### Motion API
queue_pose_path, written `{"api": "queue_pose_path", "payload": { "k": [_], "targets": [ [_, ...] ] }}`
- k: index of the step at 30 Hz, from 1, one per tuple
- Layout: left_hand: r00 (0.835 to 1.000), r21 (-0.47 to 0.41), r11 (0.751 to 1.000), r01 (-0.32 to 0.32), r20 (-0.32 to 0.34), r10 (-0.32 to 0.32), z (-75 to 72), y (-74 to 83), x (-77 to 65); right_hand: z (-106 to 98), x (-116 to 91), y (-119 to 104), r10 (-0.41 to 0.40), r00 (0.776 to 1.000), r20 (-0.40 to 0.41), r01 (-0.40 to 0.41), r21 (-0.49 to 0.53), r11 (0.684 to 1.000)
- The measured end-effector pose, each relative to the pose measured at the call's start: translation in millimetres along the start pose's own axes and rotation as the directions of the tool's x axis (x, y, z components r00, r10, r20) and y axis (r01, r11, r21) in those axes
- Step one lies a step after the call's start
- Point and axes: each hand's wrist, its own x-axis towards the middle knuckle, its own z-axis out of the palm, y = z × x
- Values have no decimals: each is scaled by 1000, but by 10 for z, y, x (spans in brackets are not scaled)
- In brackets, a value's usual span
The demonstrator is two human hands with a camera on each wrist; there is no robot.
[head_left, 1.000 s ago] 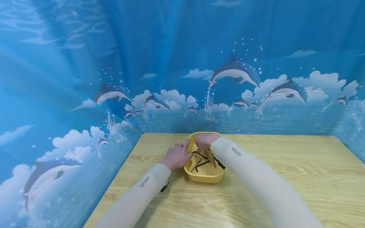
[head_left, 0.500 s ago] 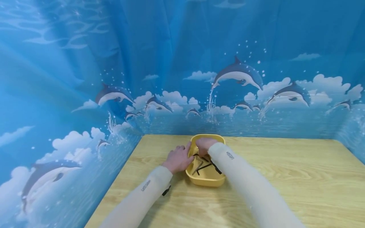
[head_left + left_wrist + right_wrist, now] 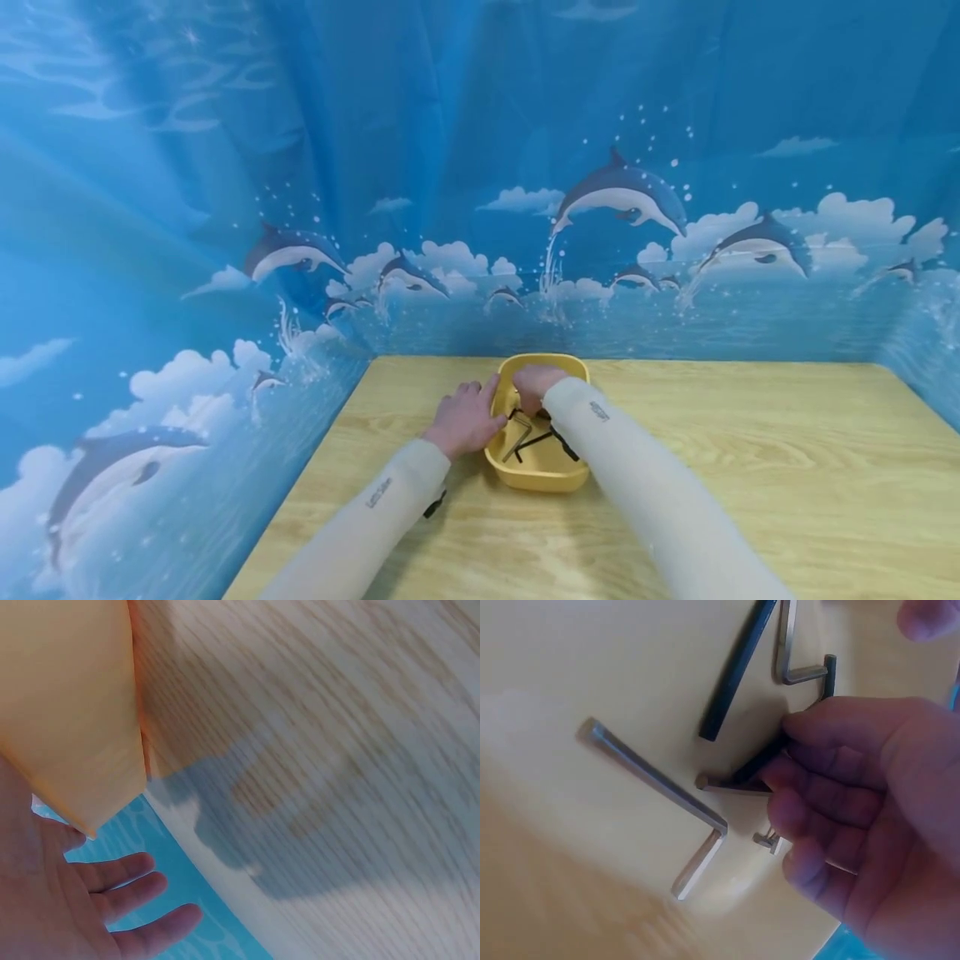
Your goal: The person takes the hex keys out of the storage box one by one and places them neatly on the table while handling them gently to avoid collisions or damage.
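A yellow plastic basin [image 3: 536, 481] holds several L-shaped hex keys, some black, some silver. My right hand [image 3: 534, 385] reaches down inside its far part. In the right wrist view, thumb and forefinger pinch a black hex key [image 3: 760, 759], partly hidden by the fingers. It crosses over a silver hex key [image 3: 739, 787]. Another silver hex key [image 3: 660, 780] lies to the left, and a straight black length of hex key [image 3: 736, 675] lies above. My left hand [image 3: 463, 421] rests against the basin's left side, thumb at the rim, the other fingers spread.
The basin stands on a wood-grain table [image 3: 735, 467] near its back edge. A blue curtain [image 3: 465, 150] printed with dolphins rises behind and along the left side. A small silver piece [image 3: 769, 841] lies under the right fingers.
My right hand has moved slightly left and nearer within the basin, its sleeve shifting left too. The left hand stays at the basin's side.
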Motion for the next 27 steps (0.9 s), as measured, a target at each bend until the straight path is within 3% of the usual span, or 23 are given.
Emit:
{"api": "queue_pose_path", "payload": {
  "k": [13, 27],
  "targets": [
    [1000, 19, 1000, -1, -18, 2, -31, 27, -48, -50, -58, 77, -45, 998, 37, 41, 121, 992],
    [999, 85, 996, 1, -47, 3, -32, 38, -54, -175, -242, 224, -122, 992, 26, 116, 149, 982]
  ]
}}
